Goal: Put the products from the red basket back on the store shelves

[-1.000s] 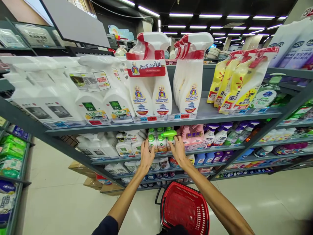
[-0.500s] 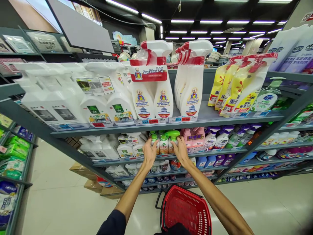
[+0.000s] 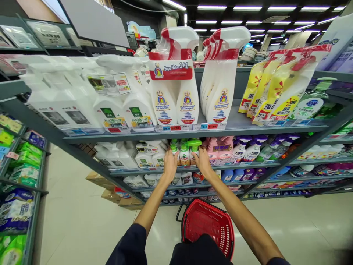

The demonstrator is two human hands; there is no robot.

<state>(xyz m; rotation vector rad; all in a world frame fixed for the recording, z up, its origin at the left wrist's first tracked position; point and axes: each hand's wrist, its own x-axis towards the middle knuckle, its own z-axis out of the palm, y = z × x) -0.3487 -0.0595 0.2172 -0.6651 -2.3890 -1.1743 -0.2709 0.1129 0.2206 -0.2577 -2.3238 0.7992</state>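
Note:
On the second shelf down, a short row of green-topped spray bottles [image 3: 184, 154] with white and orange labels stands between my hands. My left hand [image 3: 170, 163] curls around the left side of the leftmost bottle. My right hand [image 3: 203, 162] grips the right side of the rightmost bottle, which has a bright green trigger head [image 3: 193, 142]. Fingertips of both hands are partly hidden behind the bottles. Pink bottles [image 3: 220, 149] sit just right of my right hand, and white twin-pack spray bottles [image 3: 151, 154] are left of my left hand.
The upper shelf [image 3: 154, 136] juts out above my hands, carrying large white twin-pack detergent sprays [image 3: 173, 99] and yellow refill pouches [image 3: 278, 92]. A red shopping basket [image 3: 206, 224] stands on the floor below. Cardboard boxes [image 3: 110, 193] lie at the shelf's left foot.
The view has tilted slightly downward, so the shelves and basket appear higher. Both hands stay at the sides of the green-topped bottles, with little other visible movement.

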